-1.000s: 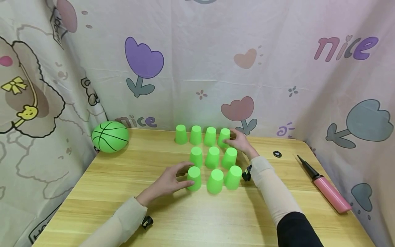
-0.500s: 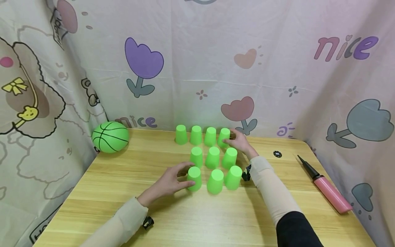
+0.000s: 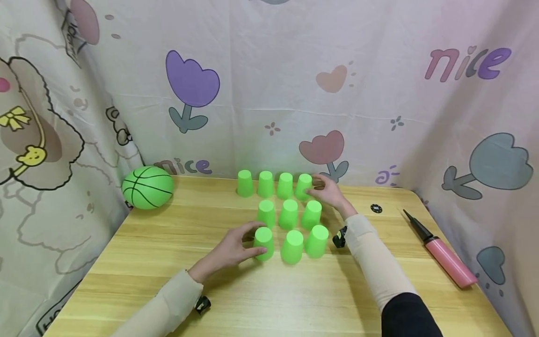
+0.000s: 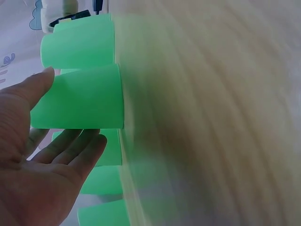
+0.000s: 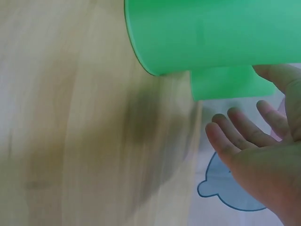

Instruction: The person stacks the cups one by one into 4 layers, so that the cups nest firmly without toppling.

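While ten green cups stand upside down in three rows on our wooden table, our hands work at two corners of the cluster. At the far left, a green ball sits against the curtain, with bare wood between it and the cups. Our left hand cradles the front-left cup, thumb over its upturned base and fingers along its side; the left wrist view shows this cup smooth, plain and tapered, the fingers nearly straight and touching it loosely. Open tabletop lies in front of the rows, toward us. Our right hand reaches the back-right cup, fingertips at its side; the right wrist view shows the fingers spread and relaxed beside the cup, gripping nothing. Farther right lie a small black disc and, near the table's right edge, a pink pump, both well apart from the cups.
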{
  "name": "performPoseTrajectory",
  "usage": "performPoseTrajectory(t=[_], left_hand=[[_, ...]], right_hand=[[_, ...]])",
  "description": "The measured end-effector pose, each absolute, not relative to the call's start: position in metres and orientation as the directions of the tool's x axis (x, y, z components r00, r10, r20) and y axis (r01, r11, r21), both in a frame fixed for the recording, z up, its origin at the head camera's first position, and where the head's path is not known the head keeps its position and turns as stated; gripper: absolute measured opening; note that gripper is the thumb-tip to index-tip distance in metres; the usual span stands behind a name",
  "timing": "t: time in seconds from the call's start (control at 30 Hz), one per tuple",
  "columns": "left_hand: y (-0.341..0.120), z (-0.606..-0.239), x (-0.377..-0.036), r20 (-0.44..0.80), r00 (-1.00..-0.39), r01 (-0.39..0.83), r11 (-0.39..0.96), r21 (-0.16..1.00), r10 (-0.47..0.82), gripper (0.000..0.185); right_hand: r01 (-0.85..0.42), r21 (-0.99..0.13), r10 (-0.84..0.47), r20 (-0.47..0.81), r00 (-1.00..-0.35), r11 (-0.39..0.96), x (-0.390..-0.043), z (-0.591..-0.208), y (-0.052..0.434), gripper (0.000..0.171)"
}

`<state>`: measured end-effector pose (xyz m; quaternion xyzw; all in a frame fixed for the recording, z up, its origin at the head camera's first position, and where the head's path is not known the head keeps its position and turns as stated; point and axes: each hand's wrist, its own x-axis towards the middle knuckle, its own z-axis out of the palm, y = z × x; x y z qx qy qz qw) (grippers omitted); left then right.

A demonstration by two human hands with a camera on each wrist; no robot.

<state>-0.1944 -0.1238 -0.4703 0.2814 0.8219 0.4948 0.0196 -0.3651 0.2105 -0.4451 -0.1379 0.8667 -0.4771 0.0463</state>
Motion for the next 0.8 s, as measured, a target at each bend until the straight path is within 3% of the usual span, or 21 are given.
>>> performPoseTrajectory(t=[0.43, 0.8], left_hand=[[-0.124, -0.465, -0.192, 0.246, -0.868, 0.411, 0.346, 0.843, 0.432, 0.058], [-0.133, -0.449, -0.194, 0.316, -0.861, 0.463, 0.355, 0.812, 0.399, 0.057]], right_hand=[[-0.227, -0.844, -0.255, 0.112, -0.96, 0.485, -0.339, -0.423, 0.233, 0.074], [-0.265, -0.83, -0.252, 0.155, -0.955, 0.492, -0.301, -0.416, 0.247, 0.067]])
